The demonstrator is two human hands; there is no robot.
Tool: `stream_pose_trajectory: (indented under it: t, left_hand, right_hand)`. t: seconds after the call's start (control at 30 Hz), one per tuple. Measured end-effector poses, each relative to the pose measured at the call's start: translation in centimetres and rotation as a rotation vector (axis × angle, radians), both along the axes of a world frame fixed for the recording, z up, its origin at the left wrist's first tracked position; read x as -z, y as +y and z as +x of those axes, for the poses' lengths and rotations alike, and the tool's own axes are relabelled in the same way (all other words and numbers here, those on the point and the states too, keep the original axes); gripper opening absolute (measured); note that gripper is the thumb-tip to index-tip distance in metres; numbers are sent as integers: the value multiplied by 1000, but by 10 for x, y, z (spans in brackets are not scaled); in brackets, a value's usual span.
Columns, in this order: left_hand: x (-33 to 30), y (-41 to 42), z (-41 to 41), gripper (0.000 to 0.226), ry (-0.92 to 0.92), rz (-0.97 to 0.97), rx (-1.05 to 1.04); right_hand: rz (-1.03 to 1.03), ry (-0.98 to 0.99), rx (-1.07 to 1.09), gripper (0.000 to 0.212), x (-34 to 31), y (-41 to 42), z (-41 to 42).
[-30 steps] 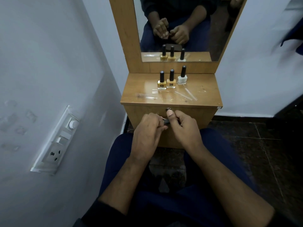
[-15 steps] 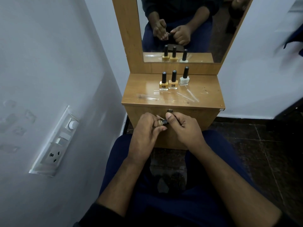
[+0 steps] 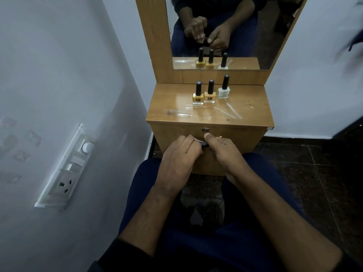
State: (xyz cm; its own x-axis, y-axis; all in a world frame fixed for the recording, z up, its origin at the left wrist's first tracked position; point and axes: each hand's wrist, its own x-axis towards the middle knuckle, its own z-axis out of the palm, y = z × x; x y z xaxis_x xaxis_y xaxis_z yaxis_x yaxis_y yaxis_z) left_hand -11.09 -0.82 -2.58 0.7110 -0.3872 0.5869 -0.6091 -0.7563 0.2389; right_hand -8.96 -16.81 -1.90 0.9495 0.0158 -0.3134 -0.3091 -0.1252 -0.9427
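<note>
From my remote seat I take the wooden dressing table (image 3: 169, 99) as my anchor. Both hands hover in front of its drawer face, just below the small round metal keyhole (image 3: 205, 130), above the lap in dark blue trousers.

The right hand (image 3: 225, 152) pinches a small black cylindrical cap (image 3: 205, 144). Its thumb lies straight along the top and the other fingers are curled under it. The cap sits between the two hands, in front of the table and off its top.

The left hand (image 3: 179, 156) faces the cap with its fingers bent and drawn close together, knuckles up, and the fingertips meet the cap's end. In the reflection these fingers hang curled with pale nails showing. I cannot tell whether they hold anything.

On the table top, near the back edge, three small glass nail polish bottles with tall black caps stand upright in a row. The yellow bottle (image 3: 198, 95) is on the left and the amber bottle (image 3: 210, 93) stands just beside it. The white bottle (image 3: 224, 88) is on the right and slightly further back.

Thin clear plastic strips (image 3: 225, 111) lie flat on the top between the bottles and the front edge.

The wood-framed mirror (image 3: 245, 26) rises from the back of the table and reflects the bottles and both hands.

On the grey wall to the left of the table is a white switch and socket panel (image 3: 66, 169)
</note>
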Motion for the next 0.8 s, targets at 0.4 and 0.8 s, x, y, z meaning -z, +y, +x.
stream_pose_trajectory:
  t: [0.4, 0.8]
  left_hand:
    - [-2, 2, -2, 23, 334, -603, -98]
    - [-3, 3, 2, 18, 268, -480, -89]
  right_hand:
    - [-249, -492, -43, 24, -2, 4, -12]
    - [-129, -521, 11, 15, -4, 5, -6]
